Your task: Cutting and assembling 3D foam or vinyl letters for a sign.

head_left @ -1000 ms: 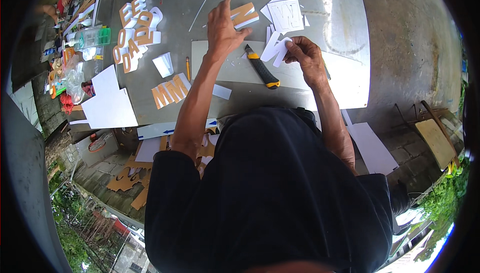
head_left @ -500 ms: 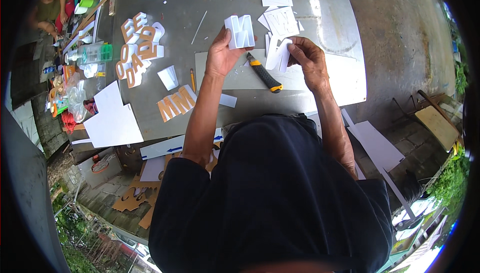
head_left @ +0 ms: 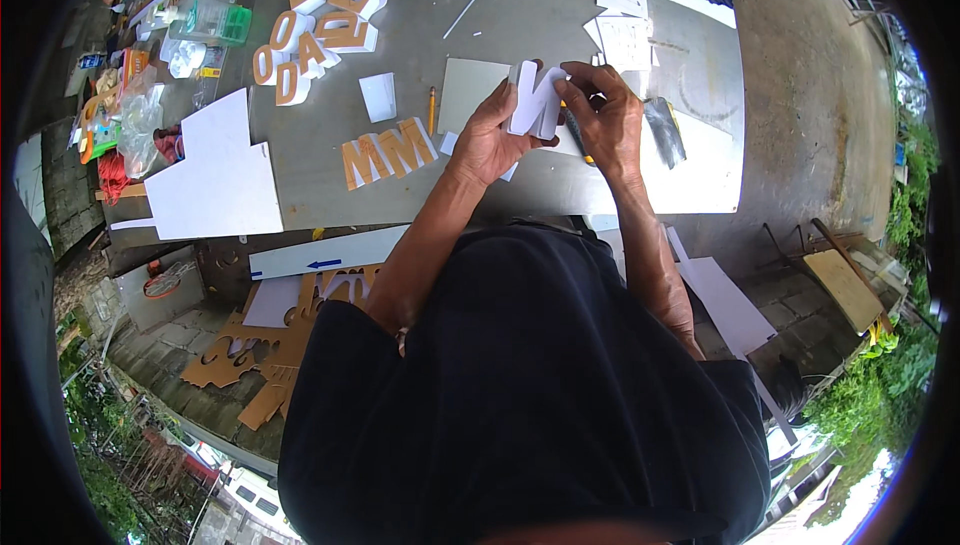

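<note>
My left hand [head_left: 488, 133] grips a white block letter N [head_left: 547, 117] from its left side, while my right hand [head_left: 612, 120] pinches the flat white N face [head_left: 528, 85] laid over that letter. Behind my hands a black-and-yellow box cutter [head_left: 574, 131] is partly hidden on the light grey board [head_left: 467, 82]. To the left lie cardboard-faced M letters [head_left: 387, 153], a pencil [head_left: 431, 110] and a small white piece [head_left: 377, 96].
Block letters [head_left: 315, 20] stand at the back left of the metal table [head_left: 330, 200]. White sheets [head_left: 210, 175], plastic containers [head_left: 205, 20] and bags clutter the left. Cut sheets [head_left: 623, 37] lie at the back right; cardboard offcuts [head_left: 240, 350] lie below.
My left hand has lifted the block letter, turned it and moved right and down. My right hand has brought the flat piece onto it. The view has shifted too.
</note>
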`<action>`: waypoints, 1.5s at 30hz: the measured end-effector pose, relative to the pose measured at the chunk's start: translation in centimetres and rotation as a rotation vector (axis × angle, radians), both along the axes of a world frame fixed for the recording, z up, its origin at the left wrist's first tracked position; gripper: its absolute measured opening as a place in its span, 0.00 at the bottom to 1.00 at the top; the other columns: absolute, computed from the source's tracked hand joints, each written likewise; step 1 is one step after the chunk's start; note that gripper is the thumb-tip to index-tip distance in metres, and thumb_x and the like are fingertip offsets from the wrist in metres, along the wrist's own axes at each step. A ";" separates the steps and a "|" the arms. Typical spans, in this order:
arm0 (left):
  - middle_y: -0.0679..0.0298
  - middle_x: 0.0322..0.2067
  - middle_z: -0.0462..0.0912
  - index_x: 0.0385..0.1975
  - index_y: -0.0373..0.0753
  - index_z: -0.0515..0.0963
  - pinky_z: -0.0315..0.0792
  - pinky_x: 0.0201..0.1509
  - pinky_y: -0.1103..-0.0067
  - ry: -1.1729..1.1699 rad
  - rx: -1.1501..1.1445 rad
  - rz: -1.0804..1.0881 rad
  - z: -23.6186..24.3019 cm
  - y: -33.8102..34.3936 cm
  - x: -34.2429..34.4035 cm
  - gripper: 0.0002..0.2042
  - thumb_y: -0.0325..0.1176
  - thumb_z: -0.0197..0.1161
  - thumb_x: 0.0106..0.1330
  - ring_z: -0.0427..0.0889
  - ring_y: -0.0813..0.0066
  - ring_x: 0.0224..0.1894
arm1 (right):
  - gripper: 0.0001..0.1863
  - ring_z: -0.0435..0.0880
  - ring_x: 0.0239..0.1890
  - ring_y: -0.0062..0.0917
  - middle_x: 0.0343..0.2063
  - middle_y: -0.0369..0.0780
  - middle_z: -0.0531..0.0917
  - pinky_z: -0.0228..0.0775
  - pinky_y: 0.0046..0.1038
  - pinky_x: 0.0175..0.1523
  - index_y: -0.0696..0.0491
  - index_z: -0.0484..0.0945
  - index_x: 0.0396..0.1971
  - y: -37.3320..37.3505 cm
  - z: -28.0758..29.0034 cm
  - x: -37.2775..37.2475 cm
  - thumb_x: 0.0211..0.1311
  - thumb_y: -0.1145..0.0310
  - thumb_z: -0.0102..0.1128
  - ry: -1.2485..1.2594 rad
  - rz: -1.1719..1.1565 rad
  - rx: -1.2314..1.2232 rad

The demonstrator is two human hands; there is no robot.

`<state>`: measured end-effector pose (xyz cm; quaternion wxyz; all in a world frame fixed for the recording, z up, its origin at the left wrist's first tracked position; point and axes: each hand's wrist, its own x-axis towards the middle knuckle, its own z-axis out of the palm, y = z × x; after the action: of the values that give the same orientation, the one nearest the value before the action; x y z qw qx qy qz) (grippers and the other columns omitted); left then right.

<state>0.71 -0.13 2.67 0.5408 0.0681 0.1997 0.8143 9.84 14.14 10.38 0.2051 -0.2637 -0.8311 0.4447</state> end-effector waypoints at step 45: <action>0.48 0.56 0.76 0.69 0.33 0.61 0.83 0.56 0.58 -0.159 0.102 0.111 0.5 -0.3 3.8 0.38 0.42 0.71 0.63 0.81 0.48 0.56 | 0.57 0.78 0.63 0.44 0.62 0.39 0.79 0.71 0.48 0.68 0.39 0.66 0.70 2.1 2.0 3.4 0.32 0.58 0.85 -0.121 0.540 0.007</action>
<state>4.48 -0.45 3.18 0.5049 0.0193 0.1180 0.8549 13.26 16.24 12.35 0.0298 -0.0579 -0.8835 0.4640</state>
